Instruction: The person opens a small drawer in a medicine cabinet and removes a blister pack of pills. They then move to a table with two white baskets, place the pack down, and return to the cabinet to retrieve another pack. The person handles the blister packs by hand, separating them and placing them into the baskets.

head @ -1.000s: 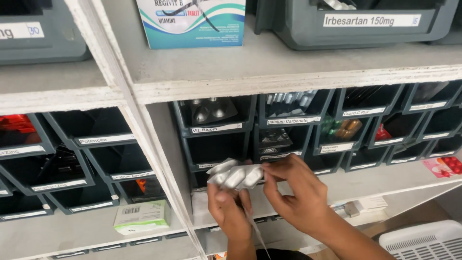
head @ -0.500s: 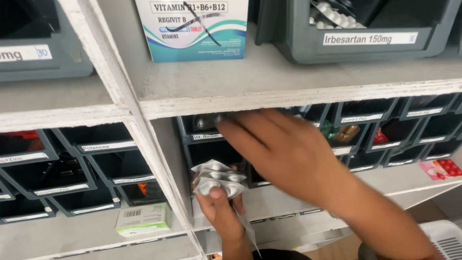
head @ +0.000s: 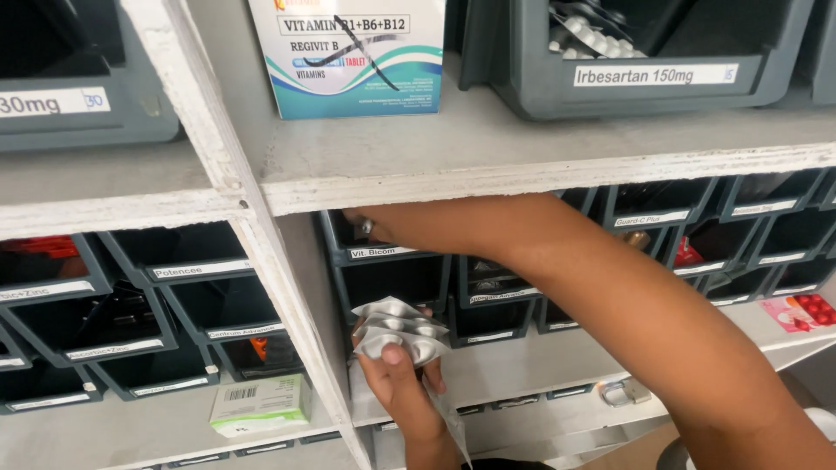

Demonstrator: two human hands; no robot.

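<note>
1. Here, a small stack of silver blister strips point(head: 399, 329), crinkled foil with round tablet bumps, is held low in front of the dark grey bins, pinched by the left hand point(head: 402, 383).
2. The right hand point(head: 370, 228) is reached into the top-left labelled bin point(head: 383, 248); whether its fingers are spread cannot be told.

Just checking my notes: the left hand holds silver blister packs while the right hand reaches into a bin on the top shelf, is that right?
Not quite: the head view shows the right hand reaching into a dark bin under the top shelf. The left hand does hold the silver blister packs.
</note>
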